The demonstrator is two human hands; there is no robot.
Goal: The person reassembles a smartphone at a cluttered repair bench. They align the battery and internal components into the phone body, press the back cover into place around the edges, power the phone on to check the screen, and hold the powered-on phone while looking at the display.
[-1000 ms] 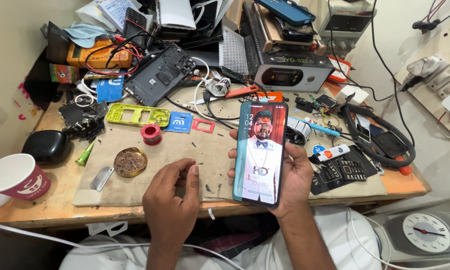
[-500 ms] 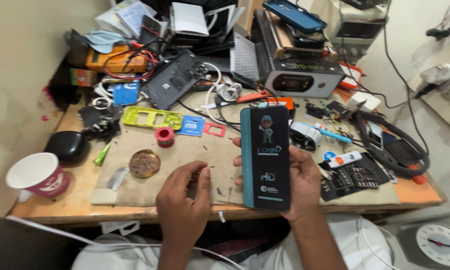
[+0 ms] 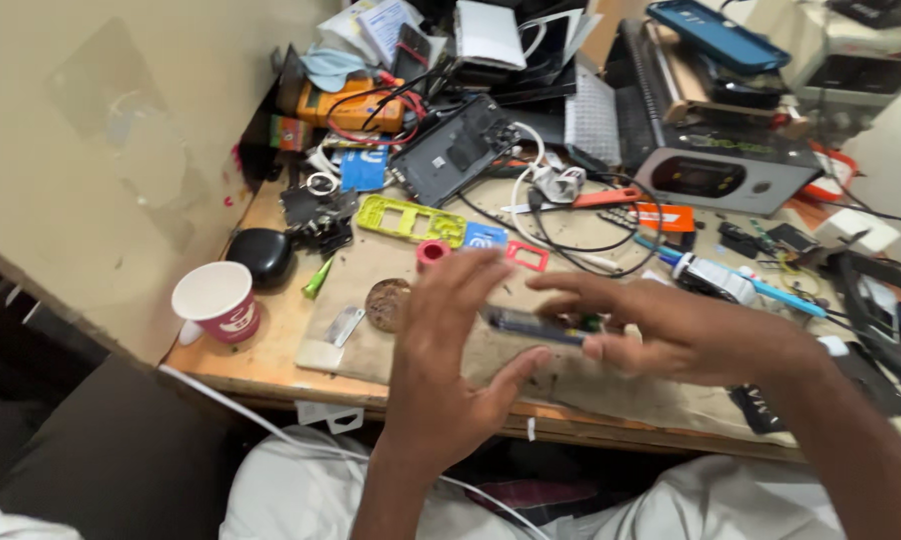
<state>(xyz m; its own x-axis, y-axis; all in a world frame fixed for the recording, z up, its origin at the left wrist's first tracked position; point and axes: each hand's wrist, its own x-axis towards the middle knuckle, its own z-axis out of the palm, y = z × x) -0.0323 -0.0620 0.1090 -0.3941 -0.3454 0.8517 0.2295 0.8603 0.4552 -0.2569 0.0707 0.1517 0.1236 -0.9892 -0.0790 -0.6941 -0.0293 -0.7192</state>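
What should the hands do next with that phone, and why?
Probably turn the phone flat again. It is seen edge-on, pinched between the left hand and right hand above the brown mat, so neither its screen nor its back shows.

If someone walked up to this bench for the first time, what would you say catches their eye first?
First, the two hands: the left hand and right hand hold a smartphone edge-on between them, over the brown work mat. Next, the white and red paper cup at the bench's near left corner. Behind lies a clutter of cables and parts, with a yellow-green phone frame standing out.
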